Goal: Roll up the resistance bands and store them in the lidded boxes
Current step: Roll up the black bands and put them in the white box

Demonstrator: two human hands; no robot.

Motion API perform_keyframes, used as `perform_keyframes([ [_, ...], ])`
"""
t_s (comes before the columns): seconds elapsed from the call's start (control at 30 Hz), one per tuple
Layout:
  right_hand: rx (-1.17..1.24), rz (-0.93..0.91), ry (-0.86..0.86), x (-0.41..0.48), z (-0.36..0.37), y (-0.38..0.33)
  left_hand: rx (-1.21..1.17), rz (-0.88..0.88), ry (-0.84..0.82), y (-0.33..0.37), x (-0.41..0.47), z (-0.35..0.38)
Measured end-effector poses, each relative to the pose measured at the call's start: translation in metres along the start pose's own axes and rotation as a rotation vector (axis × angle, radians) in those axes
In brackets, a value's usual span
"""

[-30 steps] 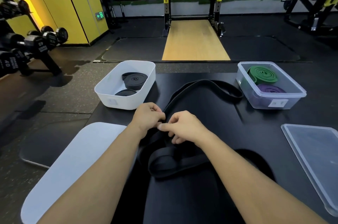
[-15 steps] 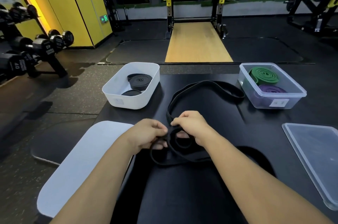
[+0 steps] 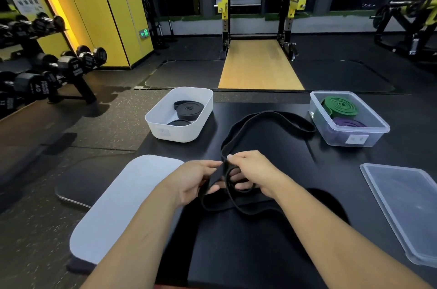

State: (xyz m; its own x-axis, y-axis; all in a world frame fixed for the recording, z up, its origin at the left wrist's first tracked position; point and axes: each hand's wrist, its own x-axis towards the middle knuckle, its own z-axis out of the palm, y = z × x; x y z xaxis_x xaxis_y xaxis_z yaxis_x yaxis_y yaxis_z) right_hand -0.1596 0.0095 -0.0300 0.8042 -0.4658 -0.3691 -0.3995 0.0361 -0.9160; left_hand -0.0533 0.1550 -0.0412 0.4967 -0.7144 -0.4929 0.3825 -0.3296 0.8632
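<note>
A long black resistance band (image 3: 272, 116) lies looped on the black table (image 3: 331, 194), its far bend reaching toward the clear box (image 3: 350, 137). My left hand (image 3: 196, 181) pinches the band's near part, and my right hand (image 3: 250, 171) grips a small coil of it just beside. The white box (image 3: 165, 128) at the back left holds two rolled black bands (image 3: 189, 109). In the clear box lie a rolled green band (image 3: 340, 105) and a rolled purple band (image 3: 348, 122).
A white lid (image 3: 123, 206) lies at the table's left edge and a clear lid (image 3: 404, 201) at the right. Dumbbells on a rack (image 3: 47, 73) stand at the left, a squat rack with a wooden platform (image 3: 259, 64) ahead.
My hands came nearer and started turning the band's near end into a small coil; the loose loop close to me has shrunk. The head camera tilted up slightly.
</note>
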Motion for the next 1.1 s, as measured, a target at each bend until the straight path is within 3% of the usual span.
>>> perform_keyframes([
  [0.2, -0.205, -0.039, 0.019, -0.013, -0.002, 0.016, 0.235, 0.125, 0.221, -0.006, 0.012, 0.008],
  [0.3, -0.175, -0.055, 0.034, -0.016, -0.002, 0.020, 0.410, 0.198, 0.330, -0.009, 0.017, 0.012],
  [0.43, -0.087, -0.077, 0.088, -0.015, 0.005, 0.027, 0.397, 0.189, 0.392, -0.012, 0.016, 0.019],
  [0.6, -0.278, -0.109, 0.061, -0.013, 0.006, 0.026, 0.111, 0.134, 0.292, -0.014, 0.019, 0.018],
  [0.7, -0.301, -0.089, -0.018, -0.011, 0.003, 0.025, 0.071, 0.094, 0.266, -0.014, 0.022, 0.014],
  [0.93, 0.073, -0.065, -0.165, -0.020, -0.015, 0.031, -0.059, -0.040, 0.225, -0.005, 0.020, 0.017],
  [1.1, -0.237, -0.201, -0.177, -0.023, -0.010, 0.040, -0.051, -0.032, 0.072, -0.002, 0.019, 0.023],
])
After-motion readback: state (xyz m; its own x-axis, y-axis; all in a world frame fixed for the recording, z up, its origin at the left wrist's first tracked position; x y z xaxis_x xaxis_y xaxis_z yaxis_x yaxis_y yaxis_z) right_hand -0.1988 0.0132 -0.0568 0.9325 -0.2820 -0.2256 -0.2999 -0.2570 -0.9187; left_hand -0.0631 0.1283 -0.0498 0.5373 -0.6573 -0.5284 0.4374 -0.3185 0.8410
